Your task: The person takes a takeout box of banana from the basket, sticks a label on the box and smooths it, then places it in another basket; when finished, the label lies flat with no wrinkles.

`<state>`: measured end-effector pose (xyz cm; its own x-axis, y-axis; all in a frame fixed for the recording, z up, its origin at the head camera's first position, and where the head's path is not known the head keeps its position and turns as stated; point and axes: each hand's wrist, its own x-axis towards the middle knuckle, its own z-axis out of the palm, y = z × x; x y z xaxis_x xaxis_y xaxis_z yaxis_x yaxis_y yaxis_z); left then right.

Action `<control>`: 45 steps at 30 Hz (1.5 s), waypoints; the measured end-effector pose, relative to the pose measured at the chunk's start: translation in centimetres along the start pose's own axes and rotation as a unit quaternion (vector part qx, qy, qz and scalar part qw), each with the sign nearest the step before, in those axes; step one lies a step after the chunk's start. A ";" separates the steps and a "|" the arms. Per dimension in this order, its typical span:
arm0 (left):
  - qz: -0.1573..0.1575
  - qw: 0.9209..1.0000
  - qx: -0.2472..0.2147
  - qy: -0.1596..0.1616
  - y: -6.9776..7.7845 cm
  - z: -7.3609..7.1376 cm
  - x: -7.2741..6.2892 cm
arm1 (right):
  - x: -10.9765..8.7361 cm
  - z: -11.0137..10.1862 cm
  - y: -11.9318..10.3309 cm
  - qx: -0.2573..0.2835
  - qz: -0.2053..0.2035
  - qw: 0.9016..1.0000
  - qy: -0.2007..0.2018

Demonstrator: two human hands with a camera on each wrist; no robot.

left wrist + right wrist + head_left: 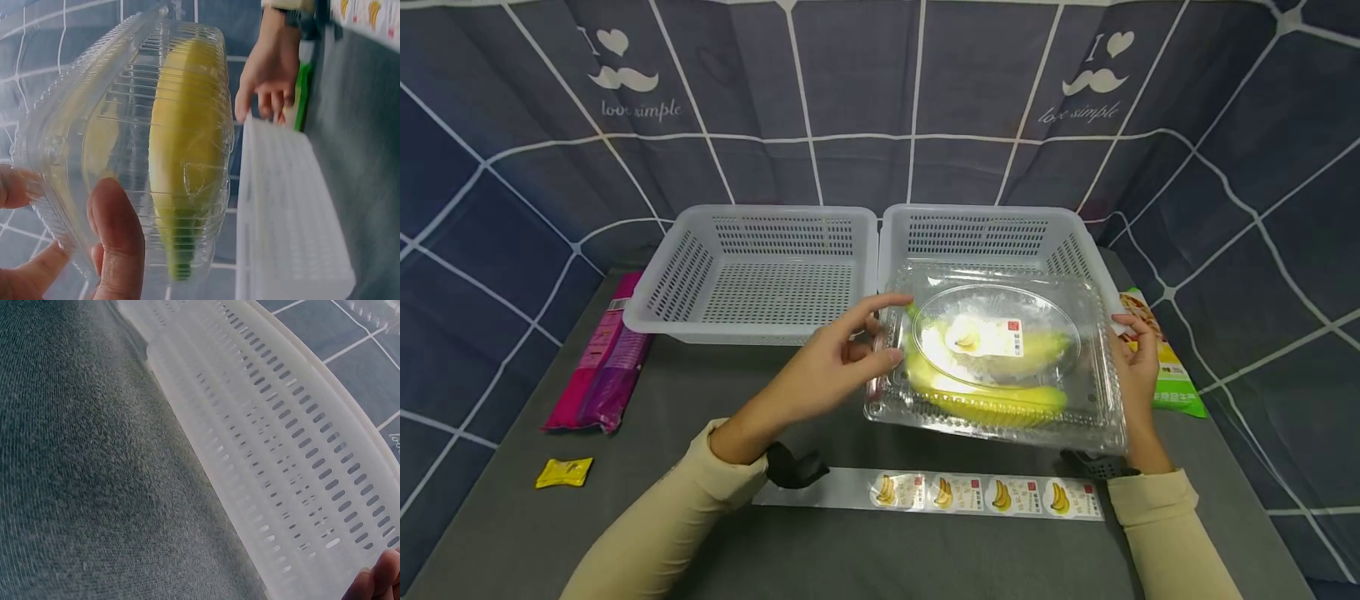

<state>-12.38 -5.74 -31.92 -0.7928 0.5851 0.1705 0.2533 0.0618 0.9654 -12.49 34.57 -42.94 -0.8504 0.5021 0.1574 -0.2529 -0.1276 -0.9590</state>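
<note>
My left hand (823, 362) pinches the left edge of a clear plastic clamshell box (1093, 408), thumb in front and fingers on the lid side. Inside lie yellow bananas (187, 125) with green ends. A sticker (1003, 337) with a banana picture is on the lid. The box is tilted, overlapping the right white basket (917, 221) in the head view. My right hand (275, 69) is at that basket's right front corner, apart from the box, its thumb at the rim and its fingers curled below. In the right wrist view only its fingertips (378, 575) show beside the basket.
Another white basket (658, 304) stands at left. A strip of banana stickers (985, 493) lies in front. A pink and purple packet (598, 358) and a small yellow packet (564, 472) are at left, a green and yellow packet (1176, 379) at right.
</note>
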 end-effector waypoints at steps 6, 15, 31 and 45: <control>-0.023 1.000 0.003 0.012 -0.6 -1.9 3.3 | 0.1 0.7 0.7 0.007 -0.008 1.000 0.002; -0.073 0.997 0.030 0.016 -1.9 -3.5 7.6 | 0.0 1.0 1.2 0.018 -0.014 0.999 -0.024; -0.153 0.986 0.050 -0.038 -1.8 -2.8 13.7 | -0.1 0.8 1.1 0.024 -0.016 0.999 -0.017; -0.232 0.965 0.100 -0.064 -4.6 -1.3 16.7 | -0.2 0.9 1.1 0.032 -0.016 0.999 -0.014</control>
<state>-27.55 2.71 -33.23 -0.7749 0.5511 -0.3094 -0.0005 0.4889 0.8723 -13.02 33.57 -43.83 -0.8538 0.4827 0.1947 -0.3076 -0.1662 -0.9369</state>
